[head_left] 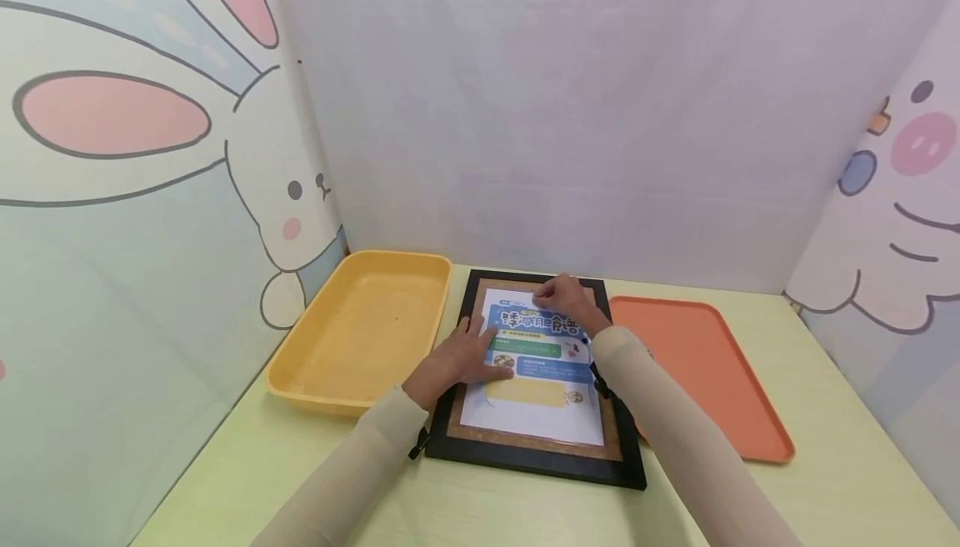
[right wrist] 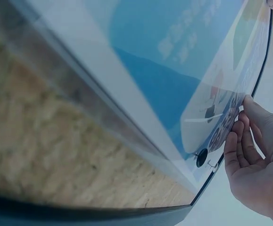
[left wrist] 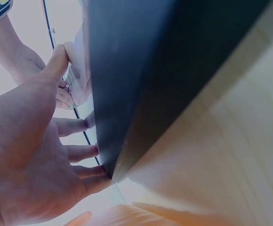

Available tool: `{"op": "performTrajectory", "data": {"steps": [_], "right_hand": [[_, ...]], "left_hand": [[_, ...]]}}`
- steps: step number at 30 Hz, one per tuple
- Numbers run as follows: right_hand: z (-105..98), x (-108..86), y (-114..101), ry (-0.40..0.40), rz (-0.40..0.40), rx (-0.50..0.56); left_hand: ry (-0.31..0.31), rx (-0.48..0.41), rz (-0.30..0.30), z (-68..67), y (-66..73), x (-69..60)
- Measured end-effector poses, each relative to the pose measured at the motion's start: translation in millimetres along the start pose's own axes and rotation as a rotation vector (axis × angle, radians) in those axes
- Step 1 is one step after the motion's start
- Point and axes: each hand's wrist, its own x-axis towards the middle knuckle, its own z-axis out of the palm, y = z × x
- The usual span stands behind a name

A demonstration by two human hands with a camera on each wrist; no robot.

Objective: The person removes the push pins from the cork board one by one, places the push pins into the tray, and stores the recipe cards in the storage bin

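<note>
A printed poster (head_left: 532, 422) lies on a cork board (head_left: 525, 445) in a black frame (head_left: 536, 465). My left hand (head_left: 465, 355) rests with spread fingers across the poster's left edge; the left wrist view shows this hand (left wrist: 37, 146) with fingertips at the black frame (left wrist: 122, 61). Near the poster's top, my right hand (head_left: 566, 295) has thumb and fingers together. Seen from the right wrist, that hand (right wrist: 259, 157) pinches something tiny against the sheet, seemingly a pin, mostly hidden. A black pin (right wrist: 202, 157) stands at the poster's corner beside a small clear pin (right wrist: 215, 166).
To the left of the frame is a deep yellow tray (head_left: 363, 330). An orange-red tray (head_left: 705, 363) lies to the right, partly behind my right sleeve (head_left: 675, 414). A pale curtain (head_left: 555, 113) hangs behind the light yellow table (head_left: 840, 414).
</note>
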Motion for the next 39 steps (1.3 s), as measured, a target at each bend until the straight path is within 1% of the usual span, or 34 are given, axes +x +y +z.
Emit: {"op": "performTrajectory", "data": {"steps": [6, 13, 19, 25, 30, 39], "right_hand": [[2, -0.2, -2, 0.021, -0.013, -0.011], [3, 0.6, -2, 0.031, -0.057, -0.042], [3, 2.2, -1, 0.027, -0.034, -0.041], [-3, -3.5, -2, 0.03, -0.043, -0.021], [-7, -3.7, 1, 0.051, -0.069, -0.039], [-18, -6.9, 4, 0.074, -0.057, -0.042]], "left_hand": [[-0.002, -0.013, -0.002, -0.5, -2.8, -0.3], [-0.005, -0.029, -0.003, -1.6, -4.3, -0.6], [-0.016, -0.039, 0.0, -1.1, -3.3, -0.8], [-0.014, -0.03, 0.006, -0.3, -2.2, 1.3], [-0.014, -0.032, 0.004, -0.9, -1.4, 0.5], [-0.022, -0.038, -0.001, -2.8, -1.1, -1.2]]}}
